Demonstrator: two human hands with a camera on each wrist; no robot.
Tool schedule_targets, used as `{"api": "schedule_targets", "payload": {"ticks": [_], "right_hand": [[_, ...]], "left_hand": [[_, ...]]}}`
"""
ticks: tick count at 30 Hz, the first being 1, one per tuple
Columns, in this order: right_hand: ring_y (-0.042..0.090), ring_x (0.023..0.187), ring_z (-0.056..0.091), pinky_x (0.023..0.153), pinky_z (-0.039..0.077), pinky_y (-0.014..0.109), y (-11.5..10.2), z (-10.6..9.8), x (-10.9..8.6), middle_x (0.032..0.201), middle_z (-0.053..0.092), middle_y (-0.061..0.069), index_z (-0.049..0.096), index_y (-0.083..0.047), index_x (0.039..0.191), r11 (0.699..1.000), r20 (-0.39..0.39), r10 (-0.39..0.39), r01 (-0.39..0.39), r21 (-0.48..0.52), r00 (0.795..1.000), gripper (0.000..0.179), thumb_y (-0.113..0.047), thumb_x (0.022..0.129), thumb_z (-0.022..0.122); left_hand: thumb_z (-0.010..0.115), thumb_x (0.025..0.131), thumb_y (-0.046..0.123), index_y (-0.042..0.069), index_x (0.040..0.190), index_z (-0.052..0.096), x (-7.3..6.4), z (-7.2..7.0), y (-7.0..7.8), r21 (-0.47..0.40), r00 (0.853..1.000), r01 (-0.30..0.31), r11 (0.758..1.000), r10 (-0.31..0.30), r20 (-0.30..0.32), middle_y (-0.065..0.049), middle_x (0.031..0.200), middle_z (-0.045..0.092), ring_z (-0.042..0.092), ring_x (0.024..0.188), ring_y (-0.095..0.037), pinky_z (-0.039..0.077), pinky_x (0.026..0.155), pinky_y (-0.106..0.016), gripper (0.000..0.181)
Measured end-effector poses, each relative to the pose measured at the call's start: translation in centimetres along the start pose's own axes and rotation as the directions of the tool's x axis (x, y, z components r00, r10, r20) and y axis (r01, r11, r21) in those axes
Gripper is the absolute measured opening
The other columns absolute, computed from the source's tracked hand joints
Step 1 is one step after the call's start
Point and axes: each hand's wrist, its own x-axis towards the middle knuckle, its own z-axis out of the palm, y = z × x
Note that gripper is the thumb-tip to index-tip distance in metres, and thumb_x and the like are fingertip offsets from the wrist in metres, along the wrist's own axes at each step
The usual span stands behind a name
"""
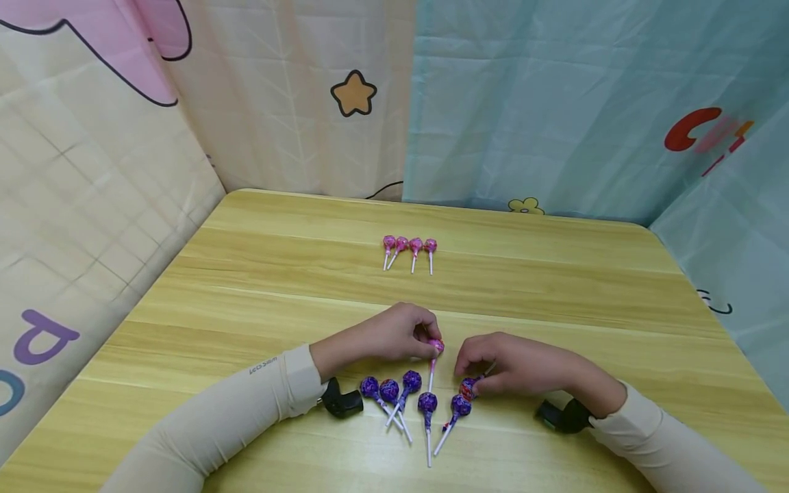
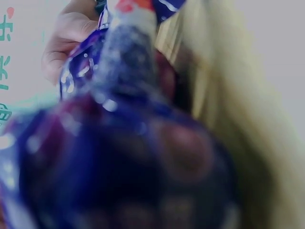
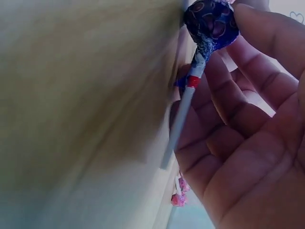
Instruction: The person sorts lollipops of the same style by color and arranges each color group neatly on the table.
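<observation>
My left hand (image 1: 397, 333) pinches the head of a pink lollipop (image 1: 437, 346) between thumb and fingers, its white stick pointing toward me. My right hand (image 1: 520, 364) holds a purple-and-red lollipop (image 1: 466, 388) at its head, thumb in front and fingers behind. In the right wrist view this lollipop (image 3: 209, 21) shows a white stick with a red band. Beside it on the table is a purple lollipop (image 1: 460, 405), with another (image 1: 427, 402) below the pink one. Three more purple lollipops (image 1: 389, 391) lie with crossed sticks below the left hand.
Farther back on the wooden table (image 1: 296, 267), several pink lollipops (image 1: 416, 244) lie in a row, heads away from me. Printed curtains (image 1: 530, 89) hang beyond the table. Black wrist cameras (image 1: 342, 400) sit under both wrists. Blurred purple wrappers fill most of the left wrist view.
</observation>
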Motion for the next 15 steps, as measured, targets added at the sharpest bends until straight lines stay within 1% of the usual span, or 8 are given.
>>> {"api": "schedule_targets", "payload": {"ticks": [3,9,15], "right_hand": [[0.007,0.094,0.059,0.084,0.052,0.028,0.12,0.04,-0.01,0.105,0.063,-0.012,0.067,-0.023,0.110,1.000,0.011,-0.009,0.009,-0.016,1.000,0.018,-0.014,0.095,0.068],[0.007,0.094,0.058,0.083,0.051,0.027,0.34,0.11,0.05,0.106,0.063,-0.012,0.069,-0.023,0.111,0.999,0.035,-0.029,0.030,-0.031,0.999,0.019,-0.013,0.095,0.067],[0.007,0.091,0.057,0.081,0.050,0.026,0.16,0.21,0.06,0.104,0.062,-0.014,0.069,-0.023,0.110,0.998,0.030,-0.005,0.006,-0.055,1.000,0.019,-0.013,0.094,0.068]], "left_hand": [[0.075,0.089,0.012,0.012,0.089,0.072,0.01,0.00,0.03,0.001,1.000,0.006,1.000,-0.006,0.002,0.008,0.079,0.066,0.061,0.073,-0.009,0.051,0.068,-0.023,0.004],[0.075,0.089,0.013,0.012,0.089,0.072,0.05,0.01,0.02,0.012,1.000,0.019,1.000,-0.019,0.002,0.009,0.079,0.065,0.061,0.074,-0.008,0.051,0.068,-0.023,0.004],[0.076,0.088,0.013,0.013,0.090,0.072,0.09,0.09,0.00,0.016,1.000,0.018,1.000,-0.018,0.002,0.009,0.079,0.065,0.060,0.074,-0.008,0.051,0.068,-0.023,0.004]]}}
